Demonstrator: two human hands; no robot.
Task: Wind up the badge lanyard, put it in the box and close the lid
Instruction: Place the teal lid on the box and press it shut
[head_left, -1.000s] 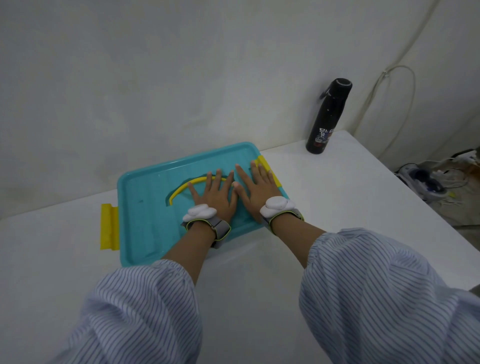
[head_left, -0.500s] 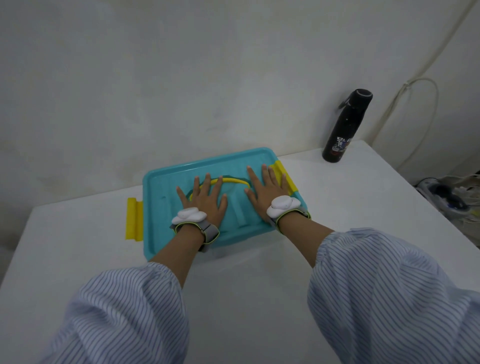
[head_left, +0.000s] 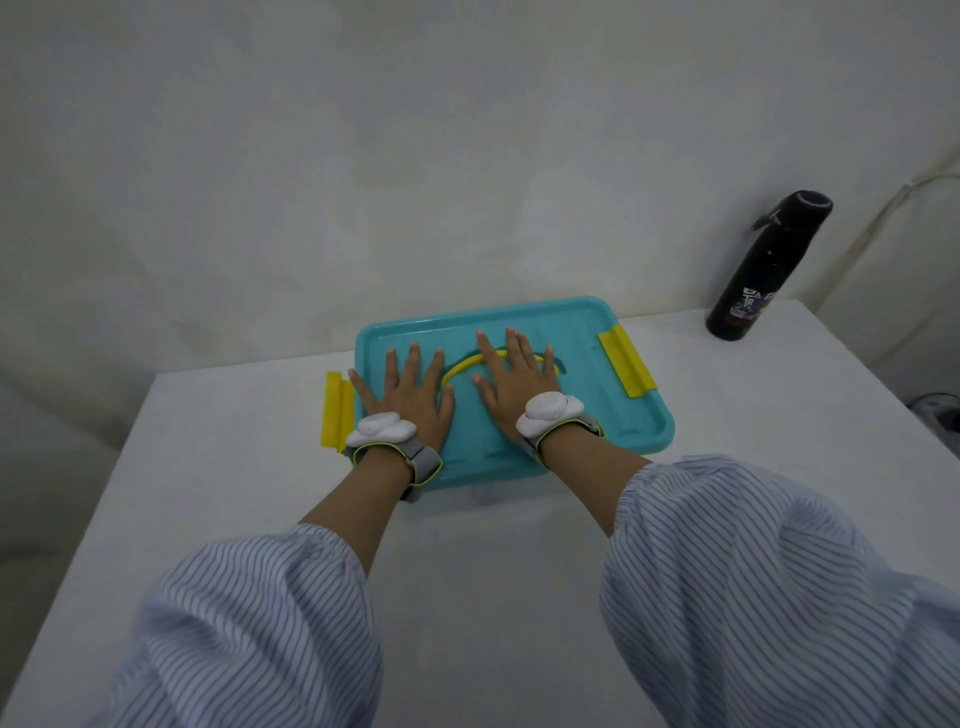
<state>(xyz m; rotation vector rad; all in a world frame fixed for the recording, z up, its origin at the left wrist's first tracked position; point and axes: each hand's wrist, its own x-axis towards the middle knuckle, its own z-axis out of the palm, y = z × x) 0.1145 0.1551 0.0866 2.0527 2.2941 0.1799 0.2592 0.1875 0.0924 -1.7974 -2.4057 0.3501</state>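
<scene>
on the white table (head_left: 467, 545), at twelve o'clock, the flat turquoise plastic lid (head_left: 613, 415) covers the box; left hand (head_left: 410, 400) and right hand (head_left: 519, 384) lie flat on it, fingers (head_left: 511, 345) spread, gripping nothing; lanyard unseen; black bottle (head_left: 763, 270) at two o'clock

Table (head_left: 519, 561): bears box, lid (head_left: 587, 332) on it. Left hand (head_left: 410, 397) flat on lid's left part; right hand (head_left: 519, 387) flat on lid's middle, apart from left hand. Handle (head_left: 462, 366) lies on lid between hands, passing under right hand's fingers. Left latch (head_left: 335, 410) just left of left hand. Right latch (head_left: 626, 366) right of right hand. Bottle (head_left: 763, 270) upright at table's far right, behind and well apart from right hand, near wall (head_left: 363, 156).
</scene>
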